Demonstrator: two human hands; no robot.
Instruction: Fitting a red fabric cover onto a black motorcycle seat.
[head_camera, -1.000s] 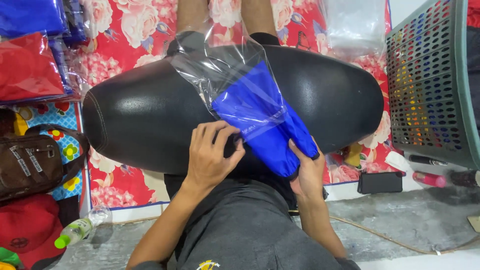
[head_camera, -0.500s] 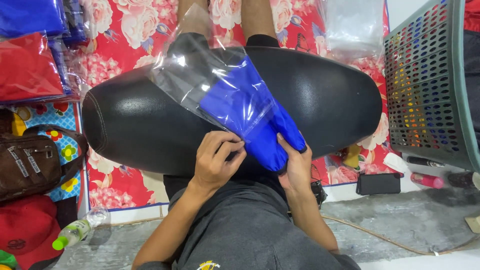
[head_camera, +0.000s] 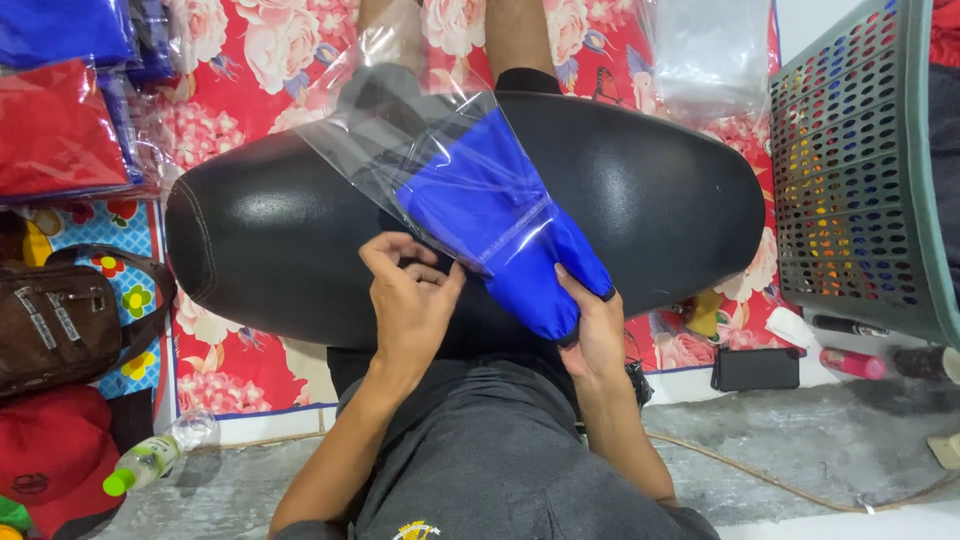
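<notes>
Sliding further into the clear bag (head_camera: 420, 140), the blue cloth (head_camera: 500, 220) on the black cushion (head_camera: 650, 190) is being gripped by the right hand (head_camera: 590, 330); the bag's mouth is being pinched by the left hand (head_camera: 410, 300), so packing's nearly done.

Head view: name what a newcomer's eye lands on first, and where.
The blue cloth half inside a clear bag, centre, lying on a black cushion. The left hand pinches the bag's edge and the right hand cups the cloth's near end. A grey basket stands at far right.

Blue cloth (head_camera: 500, 225), black cushion (head_camera: 650, 190)
</notes>
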